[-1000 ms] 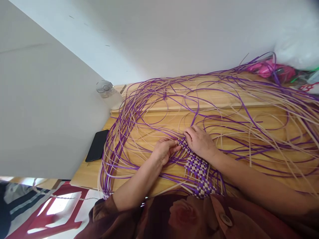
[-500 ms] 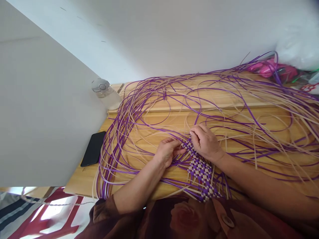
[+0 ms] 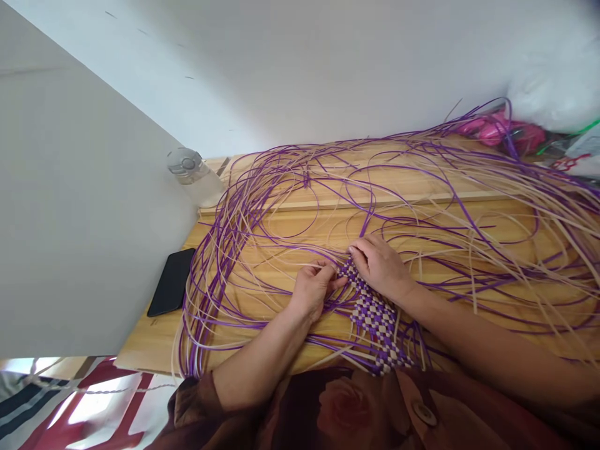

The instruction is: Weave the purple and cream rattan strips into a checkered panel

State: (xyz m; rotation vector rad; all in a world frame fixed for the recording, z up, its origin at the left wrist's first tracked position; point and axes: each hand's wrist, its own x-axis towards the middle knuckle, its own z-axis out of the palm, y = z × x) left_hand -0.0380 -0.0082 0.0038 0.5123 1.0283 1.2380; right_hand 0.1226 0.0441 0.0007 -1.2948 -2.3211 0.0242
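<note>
A narrow woven piece (image 3: 375, 317) in purple and beige checks lies on the table, its lower end close to my body. Loose strands fan out from both its edges. My left hand (image 3: 313, 289) is at the upper left edge of the weave, thumb and forefinger pinched on a thin pale strand. My right hand (image 3: 380, 267) rests over the upper end of the weave with curled fingers, gripping it from the right. Its palm covers part of the checks, and the fingertips partly hide the topmost strands.
Long purple and beige strands (image 3: 225, 250) loop across the wooden table (image 3: 281, 222) on both sides. A black phone (image 3: 171, 282) lies at the left edge, and a clear bottle (image 3: 199, 178) stands by the wall. Pink bundles (image 3: 497, 130) and plastic bags sit at the back right.
My right hand's fingers have shifted slightly at the top of the weave, its thumb less visibly bent. The left hand keeps its pinch, and a pale strand now shows at it. The view has moved slightly.
</note>
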